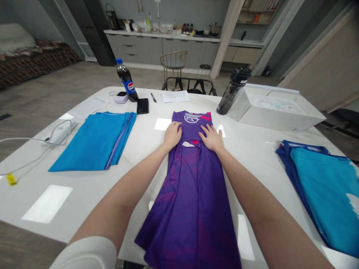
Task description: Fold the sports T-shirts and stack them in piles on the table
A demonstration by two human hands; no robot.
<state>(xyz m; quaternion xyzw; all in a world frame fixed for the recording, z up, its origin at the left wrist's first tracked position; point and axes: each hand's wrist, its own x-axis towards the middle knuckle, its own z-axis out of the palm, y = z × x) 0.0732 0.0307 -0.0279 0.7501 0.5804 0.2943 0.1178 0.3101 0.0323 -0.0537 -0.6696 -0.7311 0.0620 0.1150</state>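
Observation:
A purple jersey [183, 194] with pink streaks lies lengthwise on the white table, its sides folded inward and its lower end reaching the near edge. Its top part shows a white logo and a red and grey patch. My left hand [172, 135] rests on the left edge of that upper part, fingers stretched over the cloth. On the right edge, my right hand [211, 138] lies flat with its fingers spread. Neither hand grips the fabric as far as I can see. Folded blue cloth [92, 142] lies to the left, and folded blue and navy clothes [322, 186] to the right.
On the white table [252, 157] stand a cola bottle [127, 80], a dark water bottle [232, 91] and a white box [280, 116]. A phone [143, 106], a pen [153, 97] and paper [176, 96] lie at the back. A power strip [60, 132] with cables sits left.

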